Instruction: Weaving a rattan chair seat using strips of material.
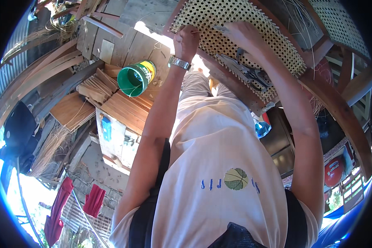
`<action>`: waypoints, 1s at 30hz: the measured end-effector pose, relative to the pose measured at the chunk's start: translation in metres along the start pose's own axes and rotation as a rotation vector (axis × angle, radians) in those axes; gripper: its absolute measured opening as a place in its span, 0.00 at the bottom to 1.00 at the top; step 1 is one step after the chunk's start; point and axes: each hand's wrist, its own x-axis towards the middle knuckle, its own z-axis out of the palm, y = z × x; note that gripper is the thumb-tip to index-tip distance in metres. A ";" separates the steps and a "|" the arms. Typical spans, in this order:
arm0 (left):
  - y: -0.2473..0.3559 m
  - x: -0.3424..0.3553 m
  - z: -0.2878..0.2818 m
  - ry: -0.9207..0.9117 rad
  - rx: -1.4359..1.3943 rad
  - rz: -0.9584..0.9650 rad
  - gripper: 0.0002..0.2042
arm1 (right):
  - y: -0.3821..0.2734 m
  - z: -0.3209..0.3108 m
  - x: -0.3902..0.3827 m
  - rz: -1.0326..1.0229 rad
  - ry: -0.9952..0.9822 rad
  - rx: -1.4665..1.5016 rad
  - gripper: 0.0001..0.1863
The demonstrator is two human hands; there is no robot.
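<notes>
A woven cane panel [235, 12] with an open hole pattern spans a brown wooden frame [295, 45] at the top of the view. My left hand [187, 41], a metal watch on its wrist, is closed at the panel's left edge. Its fingers seem pinched on something too thin to make out. Over the middle of the cane, my right hand [244, 35] is closed round a slim grey tool [220, 28], whose tip points toward the left hand. Dark-handled metal hand tools [252, 74] lie on the near part of the panel, below my right wrist.
To the left stands a green bucket [132, 78], beside stacked wooden slats [97, 87]. A curved wooden piece [343, 111] arches at the right, near another cane panel [339, 25]. Loose cane strands [51, 151] hang at the far left. A red helmet-like object [334, 171] sits lower right.
</notes>
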 end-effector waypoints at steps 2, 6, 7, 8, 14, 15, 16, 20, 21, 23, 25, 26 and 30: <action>0.002 0.002 0.003 -0.016 -0.035 -0.024 0.01 | 0.015 0.000 -0.005 -0.047 0.053 0.035 0.16; 0.001 0.003 0.003 -0.021 0.016 -0.030 0.02 | 0.055 -0.019 -0.025 0.076 -0.047 0.231 0.17; 0.001 0.004 0.004 -0.023 0.019 -0.045 0.02 | 0.059 -0.019 -0.029 0.076 -0.045 0.230 0.17; 0.004 0.004 0.004 -0.030 0.019 -0.060 0.03 | 0.060 -0.018 -0.034 0.137 -0.010 0.230 0.18; 0.037 0.006 0.008 0.025 0.017 0.197 0.09 | 0.064 -0.047 -0.093 0.124 0.255 0.199 0.17; 0.056 0.011 0.012 0.038 -0.106 0.345 0.09 | 0.051 -0.069 -0.111 0.182 0.204 0.220 0.16; 0.082 0.017 0.017 0.048 -0.231 0.497 0.08 | 0.038 -0.087 -0.129 0.243 0.154 0.240 0.15; 0.157 0.006 -0.019 -0.556 -0.373 0.356 0.13 | 0.058 -0.099 -0.189 0.258 -0.003 0.548 0.10; 0.157 0.009 -0.031 -0.772 -0.200 0.310 0.15 | 0.061 -0.097 -0.195 0.342 -0.013 0.585 0.08; 0.110 0.002 -0.035 -0.811 -0.101 0.415 0.12 | 0.062 -0.077 -0.194 0.292 0.015 0.603 0.08; 0.096 -0.014 -0.033 -0.847 0.003 0.514 0.08 | 0.043 -0.058 -0.180 0.252 -0.062 0.723 0.09; 0.102 -0.027 -0.037 -0.861 -0.251 0.411 0.08 | 0.018 -0.051 -0.166 0.275 -0.154 0.827 0.10; 0.101 -0.044 -0.059 -0.823 -0.369 0.247 0.08 | -0.005 -0.021 -0.131 0.070 -0.151 0.638 0.14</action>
